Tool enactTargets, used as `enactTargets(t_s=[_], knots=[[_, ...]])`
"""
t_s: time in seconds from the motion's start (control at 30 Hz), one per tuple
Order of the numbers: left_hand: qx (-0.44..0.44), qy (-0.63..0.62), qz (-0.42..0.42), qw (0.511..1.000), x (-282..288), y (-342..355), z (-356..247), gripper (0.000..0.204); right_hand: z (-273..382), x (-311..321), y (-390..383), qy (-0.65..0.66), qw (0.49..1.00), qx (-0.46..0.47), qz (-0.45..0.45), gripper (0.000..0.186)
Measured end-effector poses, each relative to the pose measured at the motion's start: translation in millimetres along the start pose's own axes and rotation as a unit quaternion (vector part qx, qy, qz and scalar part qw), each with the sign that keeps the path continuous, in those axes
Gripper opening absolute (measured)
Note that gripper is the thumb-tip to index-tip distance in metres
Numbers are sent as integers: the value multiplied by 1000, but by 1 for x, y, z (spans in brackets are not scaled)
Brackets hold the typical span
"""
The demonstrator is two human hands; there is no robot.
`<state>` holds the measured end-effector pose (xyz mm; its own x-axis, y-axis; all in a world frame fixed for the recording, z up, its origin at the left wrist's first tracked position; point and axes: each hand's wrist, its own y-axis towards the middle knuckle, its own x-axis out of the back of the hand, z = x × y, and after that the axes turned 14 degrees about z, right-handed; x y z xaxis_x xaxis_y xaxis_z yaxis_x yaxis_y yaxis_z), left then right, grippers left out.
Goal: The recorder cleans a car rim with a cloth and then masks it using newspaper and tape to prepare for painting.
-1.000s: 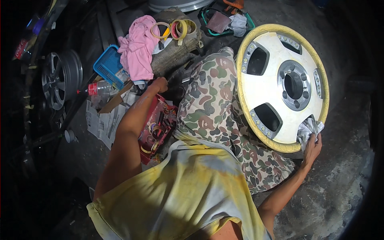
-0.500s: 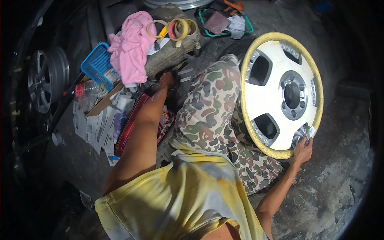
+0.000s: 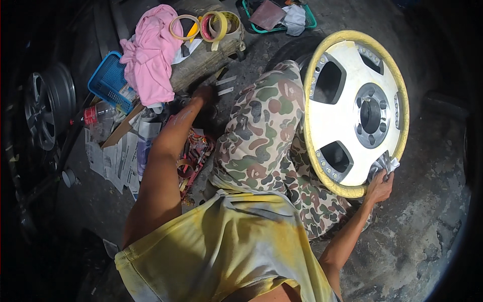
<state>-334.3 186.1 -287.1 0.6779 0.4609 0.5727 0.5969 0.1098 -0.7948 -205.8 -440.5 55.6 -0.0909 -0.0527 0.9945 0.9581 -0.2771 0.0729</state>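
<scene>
Stained concrete floor [image 3: 417, 241] surrounds the work, darkening toward the edges of the view. A white-faced wheel [image 3: 329, 121] with a yellow-covered rim [image 3: 347, 191] sits tilted beside the camouflage-patterned trousers [image 3: 264, 113], on the person's right. The right hand [image 3: 380, 189] has its grip clamped on a crumpled grey wad [image 3: 382, 163] at the wheel's lower-right opening. The left hand [image 3: 204, 94] lies in shadow near two pale strips [image 3: 226, 91], beside a log [image 3: 201, 63]; whether its grip is apart or together cannot be told. Likely hazards: uneven pressure near the rim could rock the wheel — its support is hidden — and a loose fold of the wad might snag the yellow covering, lifting its edge. Grit caught in the wad could scratch the white finish. Should the pale strips prove sharp, reaching past them in such poor light could nick the left hand.
</scene>
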Motion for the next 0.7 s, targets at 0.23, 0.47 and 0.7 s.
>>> enactTargets(t_s=[0.23, 0.47, 0.7], knots=[[40, 12, 4, 999, -31, -48, -22, 30, 0, 1, 0, 3, 1000, -7, -16, 50], [-21, 84, -72, 994, -88, 25, 33, 31, 8, 4, -2, 49, 997, -2, -59, 38], [-208, -91, -114, 967, 25, -97, 17, 24, 11, 20, -4, 95, 992, 22, -74, 28]])
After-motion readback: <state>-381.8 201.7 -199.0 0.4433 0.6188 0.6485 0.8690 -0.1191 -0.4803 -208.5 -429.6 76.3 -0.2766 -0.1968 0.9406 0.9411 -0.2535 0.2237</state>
